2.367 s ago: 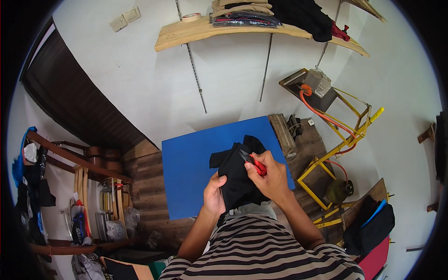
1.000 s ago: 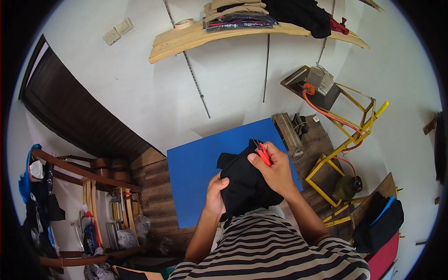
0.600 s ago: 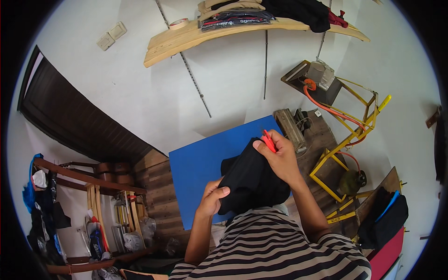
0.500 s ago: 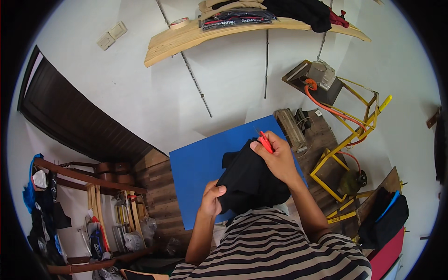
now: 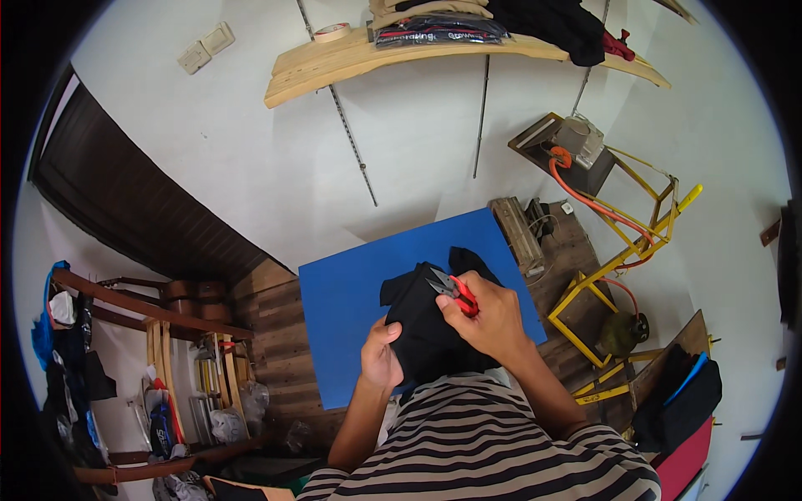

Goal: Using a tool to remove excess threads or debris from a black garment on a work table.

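A piece of black cloth [image 5: 430,338], perhaps a garment, is held up over the blue tabletop [image 5: 342,309] close to my body. My left hand [image 5: 382,355] grips its left edge, thumb on top. In my right hand [image 5: 486,316] is a pair of red-handled thread snips [image 5: 455,292]. Their grey blades are apart and point up and left, lying over the upper part of the cloth. Part of the cloth trails onto the table beyond my right hand. Whether the blades touch the fabric I cannot tell.
On the wall, a wooden shelf [image 5: 334,68] carries folded clothes and a tape roll [image 5: 332,32]. Right of the table stand a wooden box [image 5: 518,236], a yellow metal frame [image 5: 576,313] and a green gas cylinder [image 5: 620,334]. A cluttered rack [image 5: 159,311] is at left.
My right hand has moved down and toward me, and the snips have turned so their blades point left over the cloth. A loose part of the cloth now shows beyond that hand.
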The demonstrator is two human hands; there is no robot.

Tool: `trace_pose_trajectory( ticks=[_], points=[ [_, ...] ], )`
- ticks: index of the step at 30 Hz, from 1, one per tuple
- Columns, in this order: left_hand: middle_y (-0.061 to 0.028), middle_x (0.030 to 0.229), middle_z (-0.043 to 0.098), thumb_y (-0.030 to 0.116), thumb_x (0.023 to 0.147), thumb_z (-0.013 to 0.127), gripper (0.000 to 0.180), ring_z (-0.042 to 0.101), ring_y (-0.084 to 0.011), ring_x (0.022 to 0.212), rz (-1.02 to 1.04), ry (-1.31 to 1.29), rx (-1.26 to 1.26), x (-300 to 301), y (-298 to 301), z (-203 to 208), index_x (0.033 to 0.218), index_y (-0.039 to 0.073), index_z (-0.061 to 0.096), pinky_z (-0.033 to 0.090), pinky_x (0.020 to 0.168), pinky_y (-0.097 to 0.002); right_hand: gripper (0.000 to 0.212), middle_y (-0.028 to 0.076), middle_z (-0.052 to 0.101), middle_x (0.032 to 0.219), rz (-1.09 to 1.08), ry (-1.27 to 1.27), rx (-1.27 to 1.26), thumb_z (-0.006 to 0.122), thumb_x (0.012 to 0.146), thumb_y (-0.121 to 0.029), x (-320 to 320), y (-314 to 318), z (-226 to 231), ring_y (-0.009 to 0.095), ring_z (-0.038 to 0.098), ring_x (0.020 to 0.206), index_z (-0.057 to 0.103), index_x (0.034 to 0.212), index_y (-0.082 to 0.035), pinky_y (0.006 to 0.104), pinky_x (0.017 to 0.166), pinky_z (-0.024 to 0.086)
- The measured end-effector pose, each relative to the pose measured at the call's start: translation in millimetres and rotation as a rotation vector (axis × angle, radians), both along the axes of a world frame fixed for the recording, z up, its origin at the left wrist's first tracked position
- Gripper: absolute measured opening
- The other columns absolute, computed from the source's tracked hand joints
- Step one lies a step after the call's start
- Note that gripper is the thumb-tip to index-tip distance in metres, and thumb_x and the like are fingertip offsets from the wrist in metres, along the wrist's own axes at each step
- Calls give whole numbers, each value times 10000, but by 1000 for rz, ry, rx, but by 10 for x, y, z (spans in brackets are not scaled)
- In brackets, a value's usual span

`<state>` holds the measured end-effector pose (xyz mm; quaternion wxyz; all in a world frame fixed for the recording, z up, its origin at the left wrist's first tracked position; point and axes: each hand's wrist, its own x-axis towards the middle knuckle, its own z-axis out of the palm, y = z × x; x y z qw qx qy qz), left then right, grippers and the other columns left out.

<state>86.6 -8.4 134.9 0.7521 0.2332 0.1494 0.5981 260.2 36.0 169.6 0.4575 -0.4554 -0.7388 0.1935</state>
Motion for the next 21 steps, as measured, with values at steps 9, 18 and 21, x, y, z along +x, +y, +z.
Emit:
trace_pose_trajectory(
  ticks=[9, 18, 21],
  points=[
    [-188, 1250, 569, 211, 878, 495, 508, 574, -261, 1135, 28, 84, -1, 40, -15, 12, 1282, -96, 464, 431, 998, -361, 290, 107, 568, 569, -15, -74, 1, 689, 823, -267, -22, -25, -47, 288, 592, 496, 522, 762, -37, 361, 449, 444],
    [-196, 1271, 551, 238, 884, 498, 554, 577, -274, 1131, 19, 128, 22, 33, -41, 15, 1329, -82, 417, 441, 991, -372, 283, 109, 564, 560, 16, -23, 29, 689, 831, -271, -92, -131, -76, 281, 587, 482, 532, 781, -40, 353, 443, 442],
    [-192, 1258, 559, 232, 885, 498, 540, 582, -270, 1118, 23, 131, 25, 42, -41, 11, 1318, -83, 429, 443, 985, -368, 283, 114, 567, 566, 41, -66, -12, 693, 828, -272, -90, -170, -86, 281, 589, 484, 535, 790, -40, 352, 442, 442]
  ],
)
